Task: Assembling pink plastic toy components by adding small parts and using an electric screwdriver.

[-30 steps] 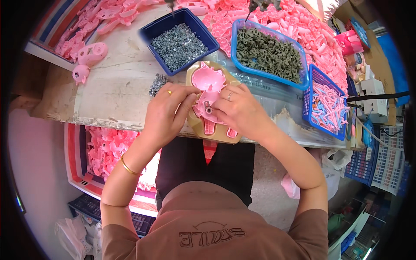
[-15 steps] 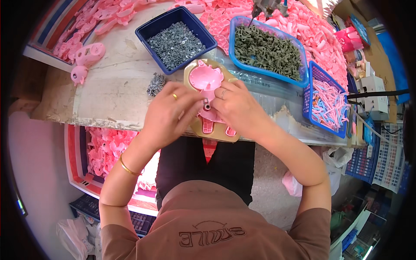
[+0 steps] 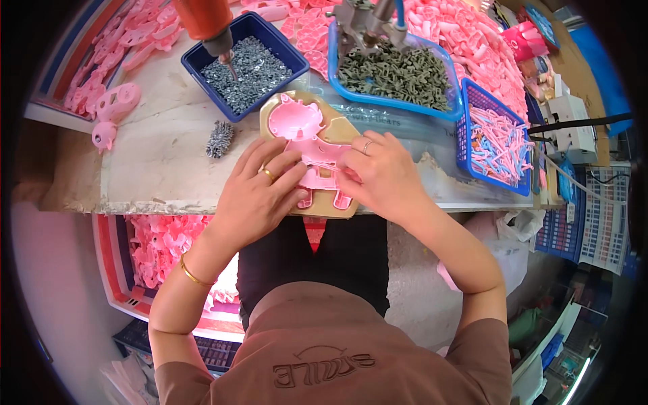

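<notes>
A pink plastic toy shell (image 3: 297,119), shaped like an animal with a round head and short legs, lies hollow side up in a tan holding block (image 3: 345,128). My left hand (image 3: 260,185) rests at the left side of the shell, its fingers stretched out and touching the edge. At the shell's right side my right hand (image 3: 381,172) has its thumb and fingers pinched together over the body. What sits between those fingertips is hidden. Thin lines or a narrow part cross the shell's middle between the hands.
An orange electric screwdriver (image 3: 206,23) hangs over a navy bin of small screws (image 3: 250,74). Beside it stand a blue tub of dark green parts (image 3: 398,77) and a blue basket of pink and blue sticks (image 3: 496,145). A spiky grey clump (image 3: 220,139) lies left of the block.
My hands have moved apart, showing more of the shell's body. The small round metallic part at its middle no longer shows. The view has shifted, and the orange screwdriver has come into it.
</notes>
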Demonstrator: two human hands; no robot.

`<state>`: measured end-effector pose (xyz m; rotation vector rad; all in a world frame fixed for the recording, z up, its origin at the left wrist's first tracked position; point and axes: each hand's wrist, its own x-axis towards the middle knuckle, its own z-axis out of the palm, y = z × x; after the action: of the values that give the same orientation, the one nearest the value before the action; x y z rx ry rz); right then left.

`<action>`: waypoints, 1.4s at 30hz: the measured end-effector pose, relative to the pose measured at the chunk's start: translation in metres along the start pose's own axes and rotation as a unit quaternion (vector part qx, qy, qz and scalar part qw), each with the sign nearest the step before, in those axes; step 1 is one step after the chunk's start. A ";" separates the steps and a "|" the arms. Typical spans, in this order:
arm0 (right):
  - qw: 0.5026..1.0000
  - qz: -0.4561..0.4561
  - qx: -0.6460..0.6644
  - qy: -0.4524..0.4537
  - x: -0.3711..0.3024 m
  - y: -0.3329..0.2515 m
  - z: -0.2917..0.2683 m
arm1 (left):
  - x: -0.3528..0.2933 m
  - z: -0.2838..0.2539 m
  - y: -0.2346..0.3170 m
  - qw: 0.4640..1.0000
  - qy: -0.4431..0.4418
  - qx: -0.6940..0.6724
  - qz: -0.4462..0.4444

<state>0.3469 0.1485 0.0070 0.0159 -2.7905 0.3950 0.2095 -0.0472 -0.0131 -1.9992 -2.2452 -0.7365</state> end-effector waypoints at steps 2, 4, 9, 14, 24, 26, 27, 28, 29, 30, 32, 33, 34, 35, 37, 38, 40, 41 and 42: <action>1.000 0.008 -0.013 0.011 -0.002 -0.001 0.001 | 0.000 0.001 0.001 1.000 0.001 0.006 -0.006; 0.999 0.014 -0.026 0.023 -0.004 0.000 0.002 | 0.000 0.002 0.002 1.000 0.005 0.005 -0.005; 0.999 0.041 0.013 0.009 -0.004 0.002 0.003 | 0.001 0.003 0.002 1.000 0.003 0.012 -0.008; 0.996 0.065 0.045 -0.040 -0.001 0.002 -0.003 | 0.002 0.000 0.004 1.000 -0.005 -0.002 -0.013; 0.996 0.077 0.023 -0.029 -0.004 -0.005 -0.004 | -0.001 0.006 0.003 1.000 0.017 0.007 -0.012; 0.995 0.088 0.031 -0.037 -0.005 -0.004 -0.004 | -0.001 0.008 0.002 1.000 0.022 0.004 -0.013; 0.993 0.099 0.041 -0.045 -0.005 -0.003 -0.004 | -0.001 0.008 0.002 1.000 0.024 0.004 -0.012; 0.993 0.097 0.041 -0.046 -0.004 -0.004 -0.004 | -0.002 0.008 0.001 1.000 0.027 0.004 -0.011; 0.992 0.104 0.045 -0.048 -0.003 -0.004 -0.004 | -0.003 0.007 0.001 0.999 0.031 0.004 -0.010; 0.991 0.110 0.049 -0.051 -0.002 -0.005 -0.003 | -0.003 0.006 0.003 0.999 0.032 0.007 -0.013; 0.993 0.093 0.038 -0.059 0.009 -0.004 -0.010 | 0.000 0.002 0.004 1.000 0.022 0.008 -0.014; 0.994 0.082 0.029 -0.069 0.017 -0.005 -0.015 | 0.001 0.000 0.004 0.999 0.026 0.014 -0.016; 0.994 0.073 0.078 -0.015 0.030 -0.009 -0.019 | 0.003 -0.002 0.003 0.999 0.029 -0.019 -0.018; 0.989 0.064 0.128 0.037 0.046 -0.017 -0.024 | 0.003 -0.003 0.002 0.998 0.033 -0.053 -0.021; 0.969 -0.009 0.162 0.186 0.092 -0.030 -0.032 | 0.004 -0.005 -0.009 0.996 0.077 -0.049 -0.019; 0.950 -0.060 0.145 0.269 0.121 -0.032 -0.034 | 0.006 -0.009 -0.015 0.991 0.098 -0.063 -0.060; 0.920 -0.113 0.138 0.348 0.144 -0.041 -0.043 | 0.007 -0.017 -0.036 0.983 0.119 -0.013 -0.139; 0.949 -0.042 0.223 0.220 0.140 -0.048 -0.056 | 0.011 -0.023 -0.050 0.983 0.121 -0.008 -0.140; 0.950 0.030 0.300 0.085 0.139 -0.053 -0.063 | 0.015 -0.029 -0.064 0.980 0.122 0.054 -0.150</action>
<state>0.2383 0.1192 0.1227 0.0356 -2.4016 1.1823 0.1383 -0.0472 -0.0028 -1.4515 -2.4012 -0.8109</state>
